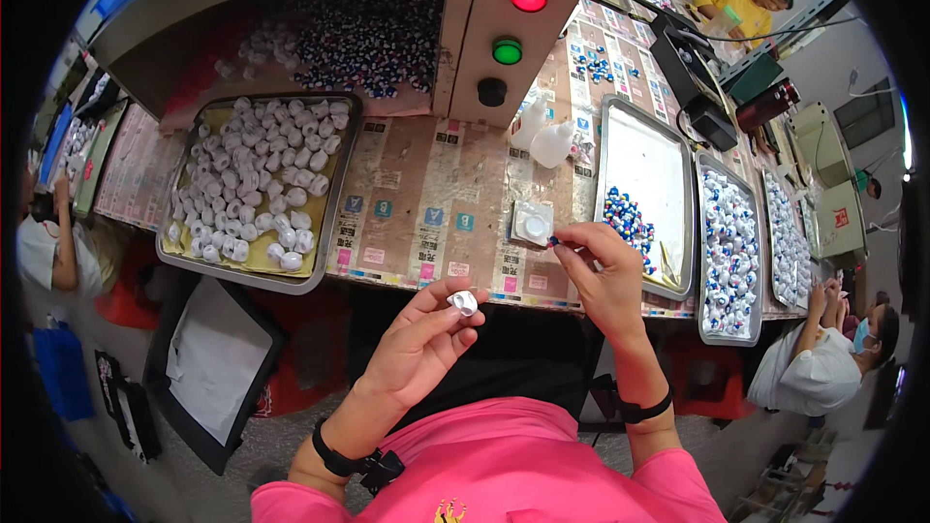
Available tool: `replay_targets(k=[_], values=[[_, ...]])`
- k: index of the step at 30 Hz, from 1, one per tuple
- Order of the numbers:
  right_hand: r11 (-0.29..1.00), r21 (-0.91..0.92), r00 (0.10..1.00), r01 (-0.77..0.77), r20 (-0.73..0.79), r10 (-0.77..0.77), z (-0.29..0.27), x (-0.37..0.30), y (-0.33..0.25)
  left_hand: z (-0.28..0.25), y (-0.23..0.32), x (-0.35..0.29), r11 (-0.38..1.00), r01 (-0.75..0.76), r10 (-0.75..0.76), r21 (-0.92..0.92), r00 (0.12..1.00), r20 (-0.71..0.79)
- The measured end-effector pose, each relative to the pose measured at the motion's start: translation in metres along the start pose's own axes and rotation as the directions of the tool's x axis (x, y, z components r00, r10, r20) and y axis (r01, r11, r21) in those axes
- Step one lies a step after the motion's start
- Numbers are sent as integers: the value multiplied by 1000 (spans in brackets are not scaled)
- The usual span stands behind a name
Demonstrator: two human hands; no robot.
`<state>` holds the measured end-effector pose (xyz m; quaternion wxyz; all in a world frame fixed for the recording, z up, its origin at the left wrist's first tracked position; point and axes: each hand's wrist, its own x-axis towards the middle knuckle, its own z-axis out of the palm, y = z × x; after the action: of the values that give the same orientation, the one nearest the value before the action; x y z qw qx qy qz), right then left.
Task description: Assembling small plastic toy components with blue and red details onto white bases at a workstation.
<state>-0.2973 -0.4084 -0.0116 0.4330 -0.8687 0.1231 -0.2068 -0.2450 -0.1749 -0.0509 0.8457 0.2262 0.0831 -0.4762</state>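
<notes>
Head view: the left hand [417, 337] grips one white rounded plastic piece [464, 303] with the thumb and fingers, in the air by the near edge of the bench [387, 184]. The right hand [610, 276] pinches a small dark-blue piece [553, 242] between thumb and fingertip, just beside a square whitish dish [533, 223] on the bench; whether they touch, I cannot tell. On the left lies a metal tray [242, 277] with many white pieces [247, 169]. On the right, a second tray [651, 169] has small multicoloured balls [628, 223] at its near left part. Farther than the dish, translucent bottles [552, 144] stand together.
</notes>
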Motion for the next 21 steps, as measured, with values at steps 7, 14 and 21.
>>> replay_targets(k=[7, 14, 21], values=[[938, -280, 979, 202, 42, -198, 12, 20, 12, -10, 0, -3, 999, -23, 25, -42, 999, 36], [912, -346, 976, 218, 81, -203, 15, 25, 9, -4, 0, -1, 1000, 21, -20, -22, 998, 56], [957, -224, 983, 186, 34, -183, 7, 8, -16, 7, -8, 5, 999, 25, -26, 20, 999, 35]])
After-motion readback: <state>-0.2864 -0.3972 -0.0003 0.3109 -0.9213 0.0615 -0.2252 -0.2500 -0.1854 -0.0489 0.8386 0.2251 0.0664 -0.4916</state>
